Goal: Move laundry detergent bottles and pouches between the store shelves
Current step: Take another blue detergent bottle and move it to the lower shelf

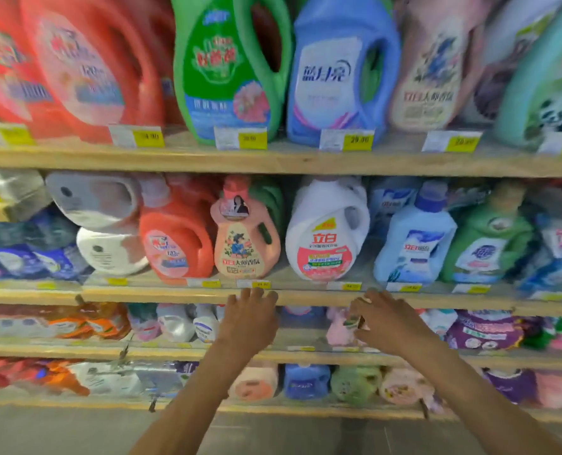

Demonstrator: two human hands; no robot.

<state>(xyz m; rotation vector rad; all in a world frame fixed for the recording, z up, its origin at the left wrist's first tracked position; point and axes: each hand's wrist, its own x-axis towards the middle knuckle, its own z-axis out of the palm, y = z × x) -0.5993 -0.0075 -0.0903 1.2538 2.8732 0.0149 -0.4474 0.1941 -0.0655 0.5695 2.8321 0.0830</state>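
Store shelves packed with detergent are looming as you are holding your left hand, loose and empty, and right hand, grip impossible to tell, at the shelf edge under the peach bottle and white bottle, neither yet taken.

Both bare arms reach forward and up. The left hand shows its back, fingers straight and slightly spread. The right hand angles leftward, fingers bent; whether it grips anything is unclear.
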